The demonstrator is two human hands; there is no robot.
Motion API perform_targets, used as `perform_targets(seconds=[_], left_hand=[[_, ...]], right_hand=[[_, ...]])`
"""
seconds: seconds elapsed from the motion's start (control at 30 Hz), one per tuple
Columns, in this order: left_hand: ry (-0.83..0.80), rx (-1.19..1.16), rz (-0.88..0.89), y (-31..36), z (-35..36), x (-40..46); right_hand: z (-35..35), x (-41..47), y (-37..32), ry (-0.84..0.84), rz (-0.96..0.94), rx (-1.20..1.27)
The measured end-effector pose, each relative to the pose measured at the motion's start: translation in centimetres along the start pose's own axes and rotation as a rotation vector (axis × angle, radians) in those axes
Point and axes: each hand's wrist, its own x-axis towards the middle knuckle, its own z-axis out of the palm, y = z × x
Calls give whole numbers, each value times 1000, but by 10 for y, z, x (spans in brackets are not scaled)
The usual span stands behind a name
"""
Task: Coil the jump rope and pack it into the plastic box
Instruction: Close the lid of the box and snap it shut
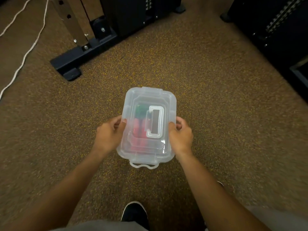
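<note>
Translucent plastic is what both hands grip: the left hand (109,134) clamps the left long edge of the plastic box (146,125), thumb on the lid (131,95) rim and fingers curled beneath, holding it above the speckled carpet (216,105). Through the cloudy lid, green and red shapes show inside, probably the jump rope (139,125), though blur hides whether it is neatly coiled. A folded carry handle (155,121) lies flat on top. The right hand (180,135) pinches the opposite edge the same way. The near latch (144,165) appears to hang loose, so I judge the lid may not be locked; tilting the box could pop it and spill the rope, and squeezing the flexible walls could let it slip.
</note>
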Motion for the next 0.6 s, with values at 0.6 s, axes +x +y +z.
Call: perform_targets(seconds=[0.6], left_hand=[[-117,85,84,37,18,35]], right_hand=[[3,30,-29,118,-97,-74]])
